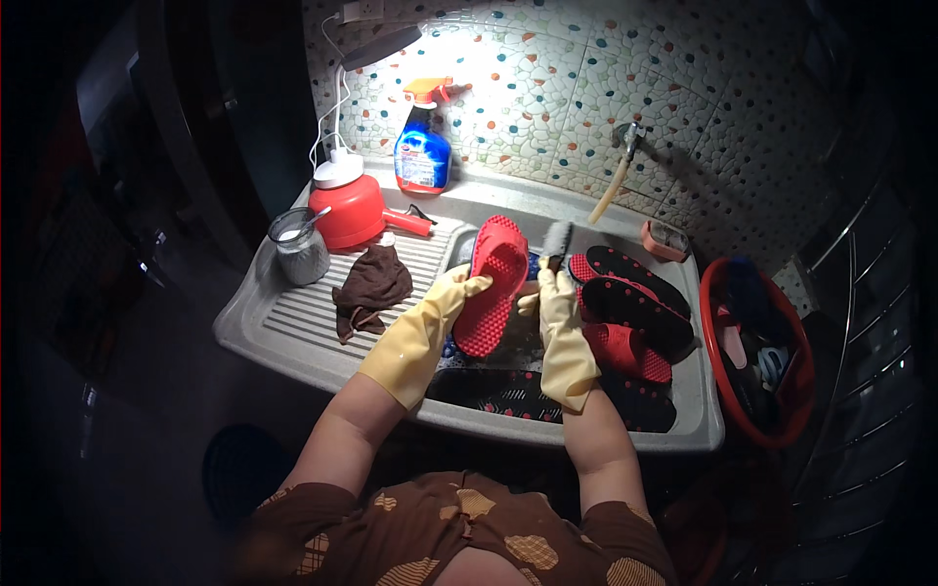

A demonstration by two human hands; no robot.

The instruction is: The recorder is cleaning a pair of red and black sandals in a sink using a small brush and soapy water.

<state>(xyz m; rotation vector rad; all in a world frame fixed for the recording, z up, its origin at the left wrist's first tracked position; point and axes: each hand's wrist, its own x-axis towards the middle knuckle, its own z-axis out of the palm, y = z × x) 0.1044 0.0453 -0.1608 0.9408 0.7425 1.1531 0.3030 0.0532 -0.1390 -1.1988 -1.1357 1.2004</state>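
My left hand (460, 291), in a pale yellow rubber glove, grips a red slipper (492, 297) by its side, with the bumpy footbed facing up. In my right hand (555, 297), gloved the same way, is a scrubbing brush (558, 238) with greyish bristles, held just right of the slipper without clear contact. Both hands are above the basin of a wash sink (245, 311). Beside my right hand lie black-soled slippers with red dots (637, 311) and a red slipper (630, 353). Another black sole (498, 388) rests along the basin's front, partly behind my right forearm.
On the ribbed washboard (293, 322) lie a brown cloth (374, 286), a glass jar of white powder (302, 256) and a red plastic scoop (348, 212) beneath a lit lamp (381, 47). Behind are a blue spray bottle (423, 157) and a hosed tap (629, 139). A red bucket (711, 322) stands right.
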